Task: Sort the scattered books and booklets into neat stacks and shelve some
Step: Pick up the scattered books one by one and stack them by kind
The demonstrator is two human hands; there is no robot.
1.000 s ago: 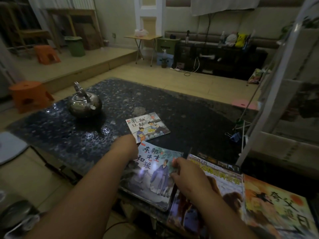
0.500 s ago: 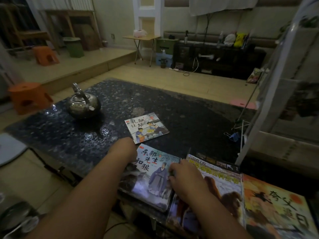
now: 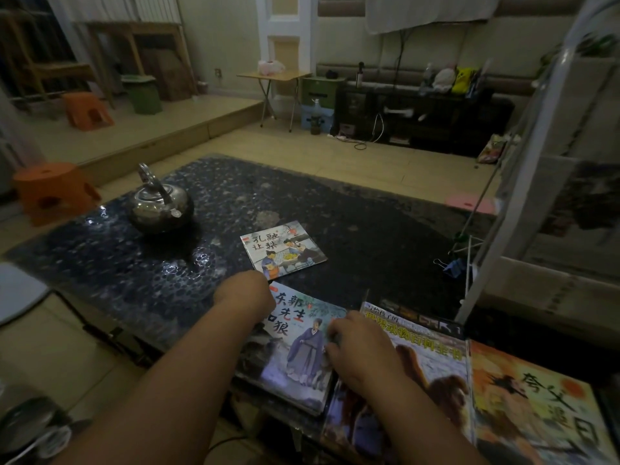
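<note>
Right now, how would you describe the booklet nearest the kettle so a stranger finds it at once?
Start at the dark pebbled table and its metal kettle. Just right of the kettle lies a small booklet. It is smaller and lies farther in than the books along the near edge.

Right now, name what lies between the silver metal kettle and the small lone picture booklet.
Head view: only bare dark pebbled tabletop between the silver metal kettle and the small picture booklet.
</note>
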